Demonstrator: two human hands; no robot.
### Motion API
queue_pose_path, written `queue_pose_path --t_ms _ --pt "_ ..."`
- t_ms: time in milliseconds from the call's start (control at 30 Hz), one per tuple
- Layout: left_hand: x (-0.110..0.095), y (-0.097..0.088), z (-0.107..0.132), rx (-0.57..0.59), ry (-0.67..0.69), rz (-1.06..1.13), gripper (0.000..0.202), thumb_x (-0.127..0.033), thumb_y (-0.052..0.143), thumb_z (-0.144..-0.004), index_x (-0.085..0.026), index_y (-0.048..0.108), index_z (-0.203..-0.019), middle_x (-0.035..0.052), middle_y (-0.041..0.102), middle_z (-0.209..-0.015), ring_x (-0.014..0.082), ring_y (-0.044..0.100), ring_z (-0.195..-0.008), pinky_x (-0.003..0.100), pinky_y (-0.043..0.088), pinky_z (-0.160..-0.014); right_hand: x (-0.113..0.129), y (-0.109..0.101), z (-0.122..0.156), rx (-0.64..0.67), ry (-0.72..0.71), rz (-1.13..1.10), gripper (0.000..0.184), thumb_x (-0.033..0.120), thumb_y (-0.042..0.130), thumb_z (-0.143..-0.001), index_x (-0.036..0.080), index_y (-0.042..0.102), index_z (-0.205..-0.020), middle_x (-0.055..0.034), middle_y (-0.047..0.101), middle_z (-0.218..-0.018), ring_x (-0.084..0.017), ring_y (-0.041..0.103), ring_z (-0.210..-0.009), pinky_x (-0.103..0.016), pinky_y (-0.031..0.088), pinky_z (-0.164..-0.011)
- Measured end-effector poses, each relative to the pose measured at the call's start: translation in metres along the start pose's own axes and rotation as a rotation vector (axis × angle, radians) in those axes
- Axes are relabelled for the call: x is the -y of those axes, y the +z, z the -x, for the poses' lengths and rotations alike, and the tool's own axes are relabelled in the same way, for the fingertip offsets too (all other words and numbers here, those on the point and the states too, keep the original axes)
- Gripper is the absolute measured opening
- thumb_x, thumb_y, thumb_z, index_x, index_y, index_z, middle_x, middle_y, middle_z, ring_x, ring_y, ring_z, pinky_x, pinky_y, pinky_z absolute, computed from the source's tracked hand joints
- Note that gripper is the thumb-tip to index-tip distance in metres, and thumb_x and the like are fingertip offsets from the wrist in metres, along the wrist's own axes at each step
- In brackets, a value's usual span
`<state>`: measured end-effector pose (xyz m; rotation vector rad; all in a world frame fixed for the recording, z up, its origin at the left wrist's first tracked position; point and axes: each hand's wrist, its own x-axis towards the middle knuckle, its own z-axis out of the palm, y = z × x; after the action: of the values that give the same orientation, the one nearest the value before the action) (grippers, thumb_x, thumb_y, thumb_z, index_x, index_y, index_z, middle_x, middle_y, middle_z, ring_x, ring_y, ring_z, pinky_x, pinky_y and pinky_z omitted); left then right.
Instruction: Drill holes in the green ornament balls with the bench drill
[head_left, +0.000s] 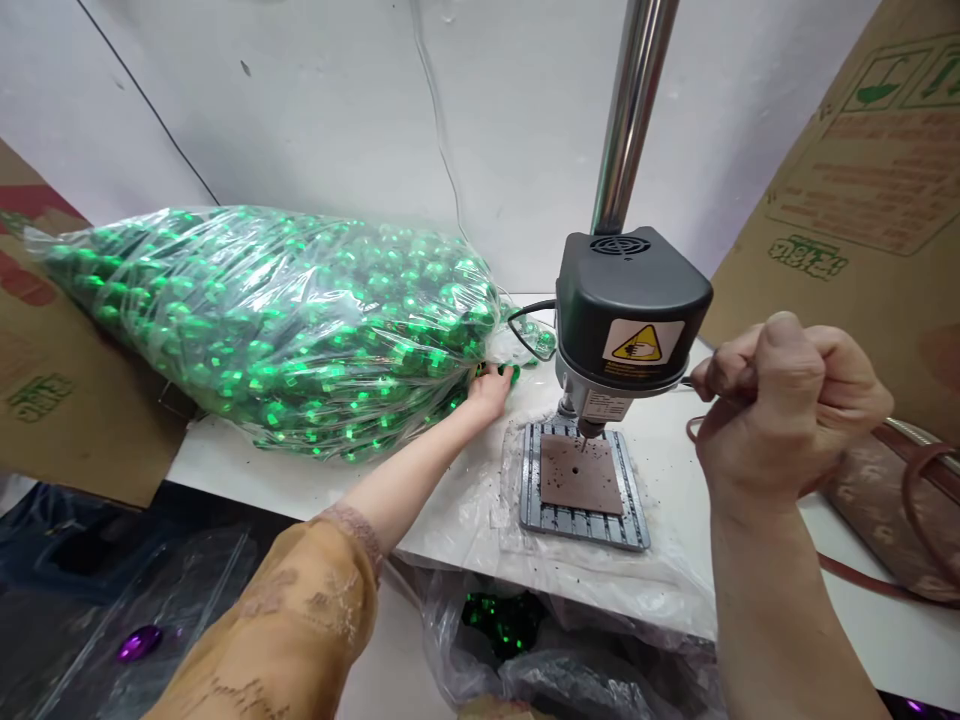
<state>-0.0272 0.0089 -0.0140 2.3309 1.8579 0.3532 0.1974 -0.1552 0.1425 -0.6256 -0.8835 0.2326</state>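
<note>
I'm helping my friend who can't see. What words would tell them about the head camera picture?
A person's right hand grips a thin rod at the side of a small black bench drill, above a brown square plate on a grey slotted base. The left hand touches green beads beside a big clear plastic bag full of more.

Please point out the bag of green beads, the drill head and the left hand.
Bag of green beads (262, 330), head view, on its middle.
Drill head (634, 300), head view, on its black housing.
Left hand (491, 390), head view, on its back.
</note>
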Motion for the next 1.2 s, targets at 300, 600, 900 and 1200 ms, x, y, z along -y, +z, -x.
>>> queue_pose_path --t_ms 300,600,900,1200 --pt "-0.014 -0.006 0.035 -0.116 0.155 -0.007 0.048 -0.018 0.070 -0.089 -0.022 0.063 -0.136 0.0187 0.065 -0.132 0.0392 0.059 -0.128 0.061 0.030 -0.123 0.002 -0.005 -0.001 0.038 -0.002 -0.002 0.039 0.031 0.068 -0.085 0.021 0.043 -0.056 0.0087 0.045 -0.046 -0.005 0.042 -0.041 -0.027 0.033 -0.041" --pt "-0.027 0.010 0.129 0.049 -0.221 1.494 0.046 -0.039 0.079 -0.077 -0.019 0.061 -0.114 0.0082 0.073 -0.103 0.0196 0.071 -0.079 0.034 0.059 -0.075 0.001 -0.002 0.000 0.009 -0.026 0.013 0.040 0.031 0.064 -0.086 0.021 0.040 -0.057 0.0092 0.042 -0.045 -0.004 0.039 -0.040 -0.025 0.031 -0.040" --pt "-0.048 0.005 0.127 0.222 -0.367 1.935 0.038 -0.033 0.081 -0.081 -0.020 0.062 -0.111 0.0063 0.075 -0.103 0.0210 0.074 -0.091 0.038 0.062 -0.084 0.001 -0.003 0.000 0.045 -0.045 0.005 0.040 0.028 0.062 -0.090 0.021 0.037 -0.059 0.0092 0.040 -0.046 -0.003 0.040 -0.041 -0.022 0.032 -0.041" --pt "-0.065 0.029 0.128 -0.036 -0.074 1.481 0.060 -0.055 0.089 -0.074 -0.021 0.061 -0.115 0.0038 0.072 -0.102 0.0178 0.067 -0.099 0.031 0.050 -0.092 0.002 -0.004 0.000 0.060 -0.047 0.021 0.039 0.029 0.061 -0.092 0.021 0.038 -0.061 0.0098 0.043 -0.049 -0.001 0.039 -0.042 -0.021 0.033 -0.044"
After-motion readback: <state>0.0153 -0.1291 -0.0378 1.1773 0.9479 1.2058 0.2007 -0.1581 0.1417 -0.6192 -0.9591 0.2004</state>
